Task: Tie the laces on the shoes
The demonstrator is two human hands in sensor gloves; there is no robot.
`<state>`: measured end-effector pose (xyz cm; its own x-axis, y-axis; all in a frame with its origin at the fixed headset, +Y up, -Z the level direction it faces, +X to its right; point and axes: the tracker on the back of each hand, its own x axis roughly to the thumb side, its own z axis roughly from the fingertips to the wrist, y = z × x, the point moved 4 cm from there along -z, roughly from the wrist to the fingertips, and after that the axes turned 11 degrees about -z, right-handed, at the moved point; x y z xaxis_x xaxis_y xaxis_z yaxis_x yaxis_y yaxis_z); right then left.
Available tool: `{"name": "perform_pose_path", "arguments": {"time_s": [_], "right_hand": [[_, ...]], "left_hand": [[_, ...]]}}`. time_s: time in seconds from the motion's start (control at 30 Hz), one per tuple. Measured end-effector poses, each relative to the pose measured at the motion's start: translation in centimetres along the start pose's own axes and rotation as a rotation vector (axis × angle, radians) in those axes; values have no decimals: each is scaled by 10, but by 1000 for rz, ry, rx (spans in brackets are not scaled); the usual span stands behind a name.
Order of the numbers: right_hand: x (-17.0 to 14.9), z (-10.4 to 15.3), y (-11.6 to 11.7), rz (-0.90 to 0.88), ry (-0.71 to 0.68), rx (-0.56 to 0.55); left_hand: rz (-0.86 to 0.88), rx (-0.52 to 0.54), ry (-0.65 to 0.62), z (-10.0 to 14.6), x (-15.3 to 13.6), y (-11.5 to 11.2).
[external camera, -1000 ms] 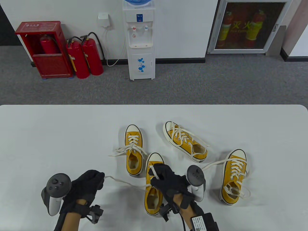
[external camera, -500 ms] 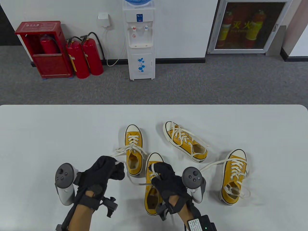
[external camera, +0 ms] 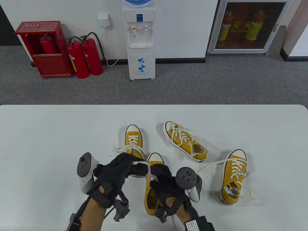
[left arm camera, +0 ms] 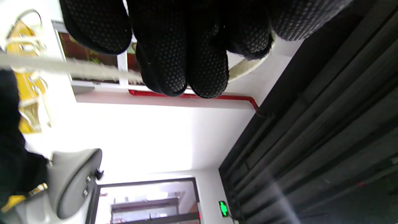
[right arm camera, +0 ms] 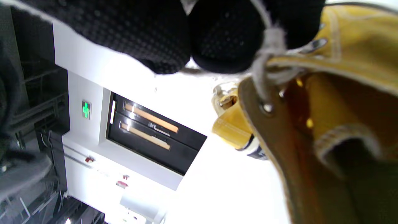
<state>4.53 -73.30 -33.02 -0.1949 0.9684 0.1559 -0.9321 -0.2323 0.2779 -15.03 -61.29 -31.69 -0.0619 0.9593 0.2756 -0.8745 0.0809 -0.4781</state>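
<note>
- Four yellow canvas shoes with white rubber toe caps lie on a smooth white surface (external camera: 48, 134), all with flat, woven white laces.
- The near shoe (external camera: 151, 192) sits toe away from the person, between the two hands, its opening showing a yellow lining and metal eyelets.
- The left hand (external camera: 120, 168), in a black knit glove with a dotted grip texture, has its fingers curled round one lace (external camera: 142, 164) of the near shoe; the lace runs taut from those fingers to the right hand.
- The right hand (external camera: 163, 180), gloved alike, pinches the other lace end just above the near shoe's eyelets; the hands are close together, nearly touching.
- A rounded grey-and-white tracker is strapped to the back of each hand.
- The back-left shoe (external camera: 133, 142) stands just behind the left hand, its loose laces splayed to both sides.
- The middle shoe (external camera: 185, 140) lies angled, toe to the far left, laces untied.
- The right shoe (external camera: 234, 175) stands well apart from the hands, one long lace trailing across the surface towards the right tracker.
</note>
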Motion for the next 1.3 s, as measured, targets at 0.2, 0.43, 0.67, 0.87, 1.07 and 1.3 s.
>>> {"name": "perform_pose_path", "arguments": {"time_s": [0.2,0.43,0.67,0.87,1.07,1.3], "right_hand": [[9,1,9,113,-40,51],[18,4,16,195,-96,99],[19,6,18,179,-126,160],[17,7,13,108,-139,183],[11,5,2,-41,-141,147],[1,4,-9,-121,-134,63]], "left_hand": [[-32,-4,-10,-8,1,-5],[-118,45,43,-13,-14,4],[-290,99,168,-15,-48,23],[-333,127,288,-11,-90,35],[-362,61,392,0,-130,28],[-406,16,441,12,-145,14]]}}
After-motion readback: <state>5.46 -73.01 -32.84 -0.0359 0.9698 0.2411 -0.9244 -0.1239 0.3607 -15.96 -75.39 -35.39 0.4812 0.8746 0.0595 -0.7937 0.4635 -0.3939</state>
